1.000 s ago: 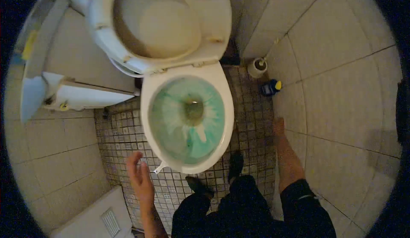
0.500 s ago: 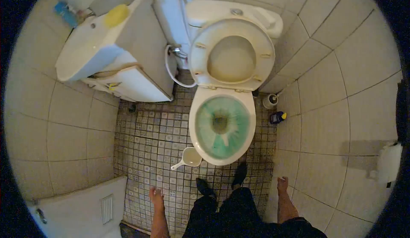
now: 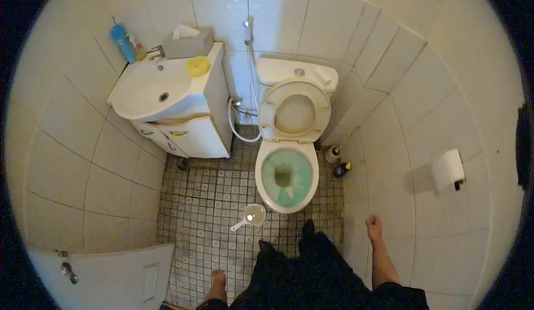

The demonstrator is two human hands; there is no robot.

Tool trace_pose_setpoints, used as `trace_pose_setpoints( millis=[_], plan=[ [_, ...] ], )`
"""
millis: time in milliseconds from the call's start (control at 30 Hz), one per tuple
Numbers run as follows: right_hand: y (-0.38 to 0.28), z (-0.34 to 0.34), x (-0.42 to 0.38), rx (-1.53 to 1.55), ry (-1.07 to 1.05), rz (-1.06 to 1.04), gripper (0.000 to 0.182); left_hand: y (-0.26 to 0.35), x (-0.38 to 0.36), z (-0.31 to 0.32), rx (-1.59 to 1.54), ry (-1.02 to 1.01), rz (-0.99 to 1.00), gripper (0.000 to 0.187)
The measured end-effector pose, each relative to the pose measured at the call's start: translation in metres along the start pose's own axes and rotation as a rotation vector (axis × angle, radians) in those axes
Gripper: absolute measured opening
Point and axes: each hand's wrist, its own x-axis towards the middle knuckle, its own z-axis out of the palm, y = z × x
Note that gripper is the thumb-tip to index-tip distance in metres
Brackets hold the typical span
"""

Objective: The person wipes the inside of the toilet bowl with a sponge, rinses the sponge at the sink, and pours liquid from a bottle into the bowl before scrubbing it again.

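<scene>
A white toilet (image 3: 268,197) stands ahead with lid and seat raised. Green-blue liquid (image 3: 300,172) streaks the inside of its bowl. On the tiled floor left of the toilet sits a white dipper (image 3: 255,214) with its handle towards me. My left hand (image 3: 218,280) hangs low over the floor, nearest to the dipper; its fingers are hidden from above. My right hand (image 3: 374,228) is held out beside the right wall, empty, its fingers loosely bent and the thumb apart. Neither hand touches anything that I can see.
A sink cabinet (image 3: 192,135) stands at the left, with a yellow scrubber (image 3: 198,66) and a tissue box (image 3: 189,44) on top. Right of the toilet are a brush holder (image 3: 332,154) and a dark bottle (image 3: 341,170). A toilet roll (image 3: 449,169) hangs on the right wall; a door (image 3: 105,276) is at lower left.
The view has tilted up and shows more wall and the whole sink. My left hand has dropped lower in view; my right hand stays out at the right. The dipper remains on the floor.
</scene>
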Motion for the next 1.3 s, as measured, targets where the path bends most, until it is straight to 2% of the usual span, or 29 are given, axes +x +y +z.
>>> trace_pose_setpoints(
  millis=[33,67,100,133,167,200,267,333,367,433,533,600,667,833,900,967,1033,1100,1133,1200,1300],
  plan=[
    [-0.001,-0.005,0.001,-0.009,-0.039,-0.029,0.024,0.003,0.032,-0.004,0.093,-0.003,0.037,0.015],
    [-0.023,-0.011,-0.008,0.077,-0.009,-0.041,0.023,0.003,0.063,-0.019,-0.054,0.177,0.118,0.014],
    [-0.05,-0.017,-0.015,0.164,0.02,-0.058,0.023,0.014,0.089,-0.053,-0.308,0.162,-0.054,0.018],
    [-0.056,-0.024,-0.016,0.159,0.016,-0.052,0.023,0.011,0.085,-0.086,-0.621,0.307,0.0,0.023],
    [-0.057,-0.034,-0.016,0.103,0.041,-0.106,0.023,0.022,0.08,-0.142,-0.963,0.294,-0.085,0.024],
    [-0.063,-0.042,-0.015,0.045,0.063,-0.163,0.023,0.037,0.069,-0.181,-0.843,0.81,0.05,0.022],
    [-0.097,-0.06,-0.015,0.034,0.034,-0.107,0.024,0.042,0.072,-0.24,-0.956,0.692,0.197,0.021],
    [-0.121,-0.068,-0.013,0.029,0.008,-0.052,0.024,0.051,0.067,-0.273,-1.102,0.646,0.218,0.025],
    [-0.129,-0.069,-0.009,0.029,0.02,-0.082,0.023,0.055,0.063,-0.288,-1.105,0.648,0.214,0.025],
    [-0.141,-0.063,-0.002,0.034,0.03,-0.107,0.023,0.061,0.049,-0.315,-1.062,0.631,0.334,0.028],
    [-0.158,-0.039,-0.003,-0.007,0.026,-0.093,0.023,0.074,0.026,-0.345,-1.114,0.575,0.366,0.024],
    [-0.167,-0.021,-0.009,0.047,-0.027,-0.207,0.024,0.082,0.025,-0.35,-1.152,0.515,0.385,0.023],
    [-0.171,-0.009,-0.019,0.038,-0.032,-0.164,0.025,0.089,0.025,-0.353,-1.183,0.443,0.404,0.022],
    [-0.115,-0.009,-0.054,0.15,-0.015,-0.058,0.025,0.11,0.014,-0.369,-1.21,0.196,0.438,0.022],
    [-0.085,-0.016,-0.07,0.215,0.063,0.209,0.024,0.119,0.02,-0.367,-1.136,0.165,0.467,0.022],
    [-0.065,-0.025,-0.093,0.317,0.128,0.328,0.021,0.127,0.023,-0.365,-1.064,0.137,0.503,0.023],
    [-0.049,-0.034,-0.113,0.42,0.214,0.441,0.018,0.138,0.016,-0.381,-0.935,0.22,0.662,0.024],
    [-0.026,-0.036,-0.13,0.47,0.289,0.522,0.021,0.15,0.017,-0.384,-0.911,0.172,0.65,0.024],
    [-0.015,-0.037,-0.138,0.48,0.325,0.547,0.021,0.156,0.019,-0.385,-0.899,0.139,0.609,0.024],
    [0.009,-0.037,-0.153,0.409,0.351,0.388,0.022,0.167,0.025,-0.383,-0.84,0.104,0.661,0.025],
    [0.034,-0.03,-0.178,0.446,0.443,0.369,0.023,0.186,0.024,-0.38,-0.888,0.071,0.736,0.026]
  ],
)
